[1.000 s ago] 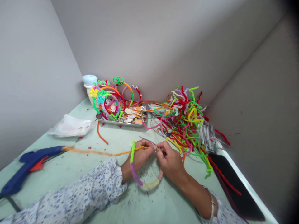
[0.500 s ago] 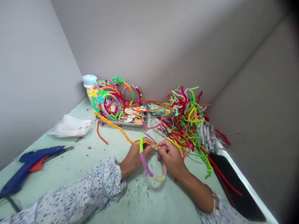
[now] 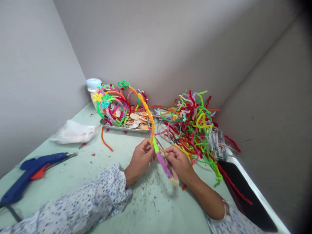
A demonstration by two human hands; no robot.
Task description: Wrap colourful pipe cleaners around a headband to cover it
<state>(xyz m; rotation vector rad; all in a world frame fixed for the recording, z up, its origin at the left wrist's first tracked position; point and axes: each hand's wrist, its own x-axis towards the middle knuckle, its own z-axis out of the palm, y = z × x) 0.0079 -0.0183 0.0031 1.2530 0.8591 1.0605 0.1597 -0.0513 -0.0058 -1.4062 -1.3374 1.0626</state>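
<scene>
Between my hands hangs a curved band (image 3: 163, 165) wrapped in green, purple, cream and pink fuzzy sections. My left hand (image 3: 142, 158) is closed on an orange pipe cleaner (image 3: 149, 113), whose long free part rises and bends to the upper left. My right hand (image 3: 179, 163) pinches the band close to a short orange end, just right of my left fingers. The exact contact at the fingertips is partly hidden by the band and the fingers.
Behind are a metal tray (image 3: 126, 129) with discs, decorated hoops (image 3: 114, 107) and a pale blue-lidded container (image 3: 94, 85). Tangled pipe cleaners (image 3: 195, 130) lie right. A blue glue gun (image 3: 36, 165) and plastic bag (image 3: 74, 131) lie left; a black flat object (image 3: 246, 195) is right.
The free part of the orange pipe cleaner has swung from the left to upright. The band has turned, its lower end shifting right. My left fingers have curled closer together.
</scene>
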